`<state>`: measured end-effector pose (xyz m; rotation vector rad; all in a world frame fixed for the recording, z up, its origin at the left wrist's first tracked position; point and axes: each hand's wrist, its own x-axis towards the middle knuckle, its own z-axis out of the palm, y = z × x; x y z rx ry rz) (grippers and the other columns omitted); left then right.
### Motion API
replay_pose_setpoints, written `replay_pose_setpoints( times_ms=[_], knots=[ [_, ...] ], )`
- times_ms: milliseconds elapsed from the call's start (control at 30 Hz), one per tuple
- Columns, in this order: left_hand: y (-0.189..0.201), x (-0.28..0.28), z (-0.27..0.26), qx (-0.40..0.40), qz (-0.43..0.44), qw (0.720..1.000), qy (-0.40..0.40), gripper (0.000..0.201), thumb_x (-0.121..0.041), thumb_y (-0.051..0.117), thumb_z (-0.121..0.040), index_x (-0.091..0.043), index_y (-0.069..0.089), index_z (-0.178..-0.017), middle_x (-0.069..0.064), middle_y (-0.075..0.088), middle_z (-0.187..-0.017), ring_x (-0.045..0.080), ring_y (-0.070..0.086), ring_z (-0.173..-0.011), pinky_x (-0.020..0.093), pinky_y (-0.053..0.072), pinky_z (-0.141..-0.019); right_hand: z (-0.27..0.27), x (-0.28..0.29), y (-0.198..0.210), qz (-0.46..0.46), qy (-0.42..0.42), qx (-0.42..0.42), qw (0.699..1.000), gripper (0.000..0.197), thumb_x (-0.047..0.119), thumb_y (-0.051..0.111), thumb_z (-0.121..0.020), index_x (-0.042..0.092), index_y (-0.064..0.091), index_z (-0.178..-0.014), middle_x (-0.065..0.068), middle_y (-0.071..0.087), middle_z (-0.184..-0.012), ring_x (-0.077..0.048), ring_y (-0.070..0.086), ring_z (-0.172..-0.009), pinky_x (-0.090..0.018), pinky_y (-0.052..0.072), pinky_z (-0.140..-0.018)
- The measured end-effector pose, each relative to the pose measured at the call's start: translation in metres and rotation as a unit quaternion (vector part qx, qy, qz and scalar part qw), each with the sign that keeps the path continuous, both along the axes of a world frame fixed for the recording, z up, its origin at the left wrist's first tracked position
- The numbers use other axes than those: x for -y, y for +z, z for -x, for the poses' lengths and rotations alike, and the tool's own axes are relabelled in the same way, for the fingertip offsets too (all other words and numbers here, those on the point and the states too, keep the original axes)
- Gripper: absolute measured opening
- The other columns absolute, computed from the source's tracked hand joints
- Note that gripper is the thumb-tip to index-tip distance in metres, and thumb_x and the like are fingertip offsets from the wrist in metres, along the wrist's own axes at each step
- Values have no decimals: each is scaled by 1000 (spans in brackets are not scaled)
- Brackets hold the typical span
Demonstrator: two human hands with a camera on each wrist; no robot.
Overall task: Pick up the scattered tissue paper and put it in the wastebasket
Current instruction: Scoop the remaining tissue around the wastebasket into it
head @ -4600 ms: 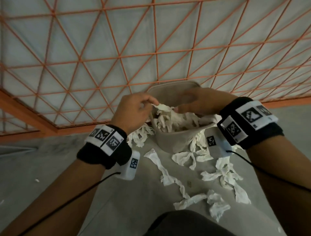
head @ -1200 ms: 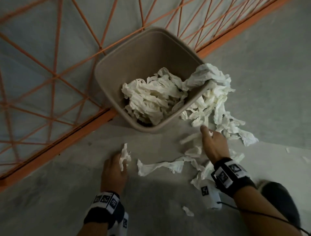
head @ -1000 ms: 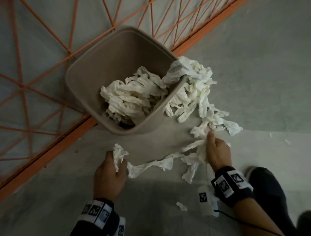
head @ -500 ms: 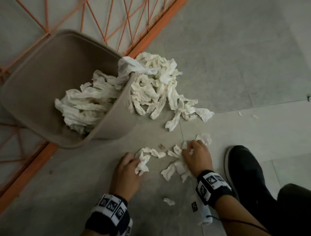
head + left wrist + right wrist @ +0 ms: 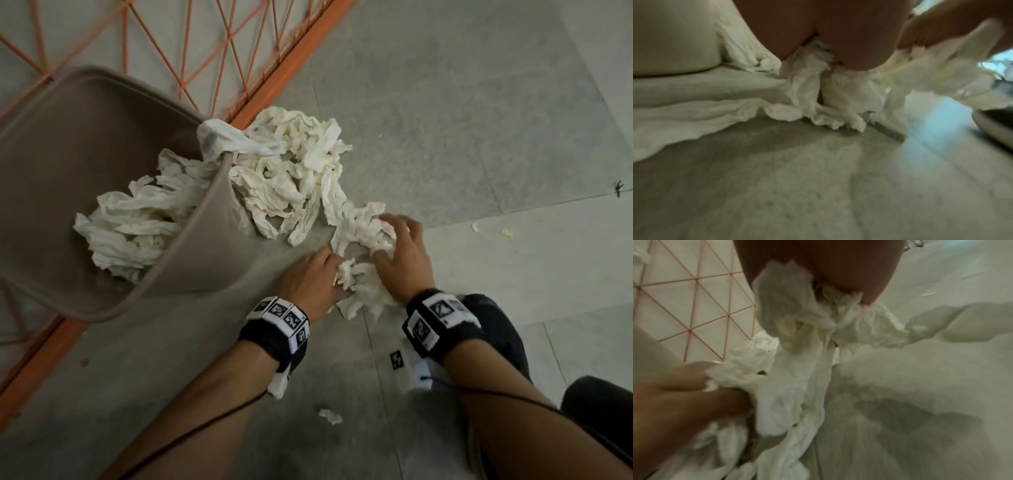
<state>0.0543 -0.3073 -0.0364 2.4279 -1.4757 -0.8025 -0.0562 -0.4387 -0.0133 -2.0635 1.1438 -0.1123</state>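
1. Floor (image 5: 445, 102): grey stone-look tiles with thin grout lines, matte and mottled. A small black mark sits on a seam at far right.
2. Orange metal lattice (image 5: 212, 51) with a solid orange base rail runs diagonally behind the wastebasket; pale panel behind the triangles.
3. Wastebasket (image 5: 85, 144): taupe plastic, rounded-rectangular, smooth walls, standing against the rail. Its left side is cut off by the frame edge.
4. Tissue paper (image 5: 291, 178): white, crumpled, twisted into ropey strips. One mass lies inside the basket, one strip drapes over the rim, and a heap spills down the outer wall onto the floor, trailing to the hands.
5. Left hand (image 5: 308, 281): knuckles up, fingers curled onto a wad of tissue on the floor; the left wrist view shows the tissue bunched under the fingers.
6. Right hand (image 5: 400, 253): fingers curled over a clump of tissue, thumb tucked in against it.
7. Loose scrap (image 5: 330, 416) lies apart between the forearms; two tiny crumbs (image 5: 489, 229) at right.
8. Both wrist views are blurred; the fingertips are buried in paper. A dark shoe (image 5: 493, 329) is partly hidden behind the right wristband (image 5: 438, 325).
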Motion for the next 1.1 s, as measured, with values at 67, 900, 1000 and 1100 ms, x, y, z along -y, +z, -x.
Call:
replay_pose_setpoints(
  times_ms=[67, 900, 1000, 1100],
  knots=[
    [7, -5, 1, -70, 48, 992, 89, 26, -11, 55, -86, -6, 58, -112, 8, 53, -121, 30, 55, -108, 29, 42, -89, -17, 13, -5, 8, 60, -53, 997, 63, 18, 61, -85, 33, 33, -140, -2, 19, -155, -22, 58, -101, -33, 45, -82],
    [-17, -156, 114, -62, 5, 994, -91, 50, -27, 81, -56, -25, 50, -95, -8, 55, -100, 14, 49, -90, 28, 53, -63, -77, 3, -16, -16, 71, -15, 997, 53, 26, 65, -81, 30, 45, -130, -7, 47, -128, -27, 60, -103, -35, 50, -85],
    [-12, -159, 105, -87, 14, 994, -65, 61, -29, 84, -51, -27, 48, -100, -8, 64, -97, 14, 56, -92, 28, 56, -66, -87, 0, -20, 14, 140, -81, 987, 68, 37, 63, -83, 37, 28, -141, -5, 34, -143, -35, 61, -103, -45, 52, -83],
    [0, -159, 90, -95, 45, 994, 25, 60, -30, 83, -59, -30, 51, -110, -3, 71, -103, 18, 68, -92, 29, 59, -71, -87, -6, -28, 73, 184, -144, 970, 56, 35, 58, -87, 38, 35, -138, -2, 31, -146, -38, 59, -106, -45, 52, -83]
  ],
)
